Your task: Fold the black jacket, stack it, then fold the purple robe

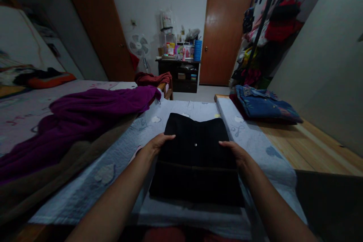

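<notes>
The left hand (159, 141) and right hand (236, 152) grip opposite side edges of the folded black garment (197, 151), thumbs on top, likely to keep its folds square; it lies between them over the pale patterned sheet (181, 211), which probably gives it flat support.

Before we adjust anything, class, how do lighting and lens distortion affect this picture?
Head view: dim overall; the black garment loses fold detail, though its snap glints; the closed door shows a soft sheen; the left-hand brown door leans, stretched as by a wide-angle lens; the lower right corner sinks into shadow.
</notes>
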The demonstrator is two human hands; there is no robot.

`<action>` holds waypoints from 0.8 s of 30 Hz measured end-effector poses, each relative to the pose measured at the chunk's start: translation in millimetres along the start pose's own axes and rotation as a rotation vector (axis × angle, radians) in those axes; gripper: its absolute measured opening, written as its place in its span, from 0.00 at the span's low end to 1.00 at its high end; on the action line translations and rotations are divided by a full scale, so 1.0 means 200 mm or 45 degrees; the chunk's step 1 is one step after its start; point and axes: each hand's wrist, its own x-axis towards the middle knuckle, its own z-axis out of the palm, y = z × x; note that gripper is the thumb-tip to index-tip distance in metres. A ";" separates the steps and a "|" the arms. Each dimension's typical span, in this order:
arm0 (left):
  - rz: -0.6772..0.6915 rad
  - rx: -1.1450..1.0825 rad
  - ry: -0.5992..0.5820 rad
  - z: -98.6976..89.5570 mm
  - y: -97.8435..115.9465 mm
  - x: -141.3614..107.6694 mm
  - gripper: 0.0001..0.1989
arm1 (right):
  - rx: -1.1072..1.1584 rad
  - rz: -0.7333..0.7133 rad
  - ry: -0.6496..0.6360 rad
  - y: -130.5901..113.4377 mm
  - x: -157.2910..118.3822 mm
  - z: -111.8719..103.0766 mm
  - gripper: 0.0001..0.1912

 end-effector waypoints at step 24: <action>1.043 0.080 0.405 0.12 0.32 0.03 0.15 | -0.210 -1.042 0.172 -0.36 0.19 0.17 0.19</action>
